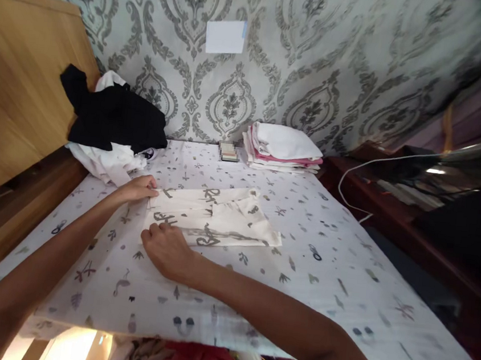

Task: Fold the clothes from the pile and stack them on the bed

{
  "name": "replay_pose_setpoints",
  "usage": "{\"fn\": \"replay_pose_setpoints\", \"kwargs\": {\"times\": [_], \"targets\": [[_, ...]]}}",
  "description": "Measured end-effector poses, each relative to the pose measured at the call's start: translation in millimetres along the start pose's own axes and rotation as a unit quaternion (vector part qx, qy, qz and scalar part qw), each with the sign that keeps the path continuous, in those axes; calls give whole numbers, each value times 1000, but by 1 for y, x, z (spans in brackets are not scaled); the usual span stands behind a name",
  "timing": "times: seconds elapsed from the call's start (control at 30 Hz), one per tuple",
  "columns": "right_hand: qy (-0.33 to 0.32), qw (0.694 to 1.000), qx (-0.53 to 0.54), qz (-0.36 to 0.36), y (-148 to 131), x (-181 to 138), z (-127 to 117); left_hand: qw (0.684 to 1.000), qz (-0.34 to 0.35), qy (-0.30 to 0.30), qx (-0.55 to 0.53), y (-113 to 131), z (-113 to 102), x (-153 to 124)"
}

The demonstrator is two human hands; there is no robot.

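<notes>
Right hand [168,251]: lay on the near left corner of the garment [218,223], fingers curled over its edge; pinching or only pressing, I could not tell.
Left hand [136,189]: rested flat and unclenched, fingertips on the far left corner, seemingly to keep that edge straight.
Garment: cream with dark print, lay mid-table on the sheet [322,257], folded into a flat band, one flap turned over on the right.
Black pile [113,118]: loose dark and white clothes heaped far left by the wall, apart from the garment.
Stack [282,147]: neat white and pink folds, far right, against the wall.
</notes>
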State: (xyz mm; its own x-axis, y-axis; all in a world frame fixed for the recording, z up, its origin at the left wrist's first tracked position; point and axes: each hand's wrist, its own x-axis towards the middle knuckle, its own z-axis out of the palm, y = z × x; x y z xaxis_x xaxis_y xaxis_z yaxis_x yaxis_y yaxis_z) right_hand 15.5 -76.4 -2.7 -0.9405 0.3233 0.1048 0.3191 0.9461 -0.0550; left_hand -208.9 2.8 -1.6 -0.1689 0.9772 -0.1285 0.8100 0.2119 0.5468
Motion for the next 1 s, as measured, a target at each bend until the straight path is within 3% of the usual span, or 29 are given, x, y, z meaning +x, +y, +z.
{"fn": "replay_pose_setpoints", "kwargs": {"times": [0.1, 0.23, 0.4, 0.5, 0.67, 0.73, 0.83, 1.0], "targets": [[1, 999, 26, 23, 1, 1, -3, 1000, -7, -12, -2, 4, 0, 0], [-4, 987, 118, 113, 6, -2, -12, 998, -26, 3, -53, 16, -4, -5], [55, 930, 269, 244, 15, -19, -20, 975, -72, 6, -208, 39, -7, -11], [113, 857, 403, 301, 22, -31, -15, 958, -77, 17, -275, 57, -5, -7], [132, 619, 682, 366, 35, -54, -8, 941, -51, -15, -335, 98, 12, 7], [132, 559, 728, 375, 39, -65, -10, 938, -57, -39, -340, 113, 27, 14], [121, 512, 751, 399, 45, -78, -14, 936, -74, -61, -338, 127, 53, 24], [104, 478, 773, 404, 54, -88, -9, 936, -74, -60, -338, 126, 77, 33]]}}
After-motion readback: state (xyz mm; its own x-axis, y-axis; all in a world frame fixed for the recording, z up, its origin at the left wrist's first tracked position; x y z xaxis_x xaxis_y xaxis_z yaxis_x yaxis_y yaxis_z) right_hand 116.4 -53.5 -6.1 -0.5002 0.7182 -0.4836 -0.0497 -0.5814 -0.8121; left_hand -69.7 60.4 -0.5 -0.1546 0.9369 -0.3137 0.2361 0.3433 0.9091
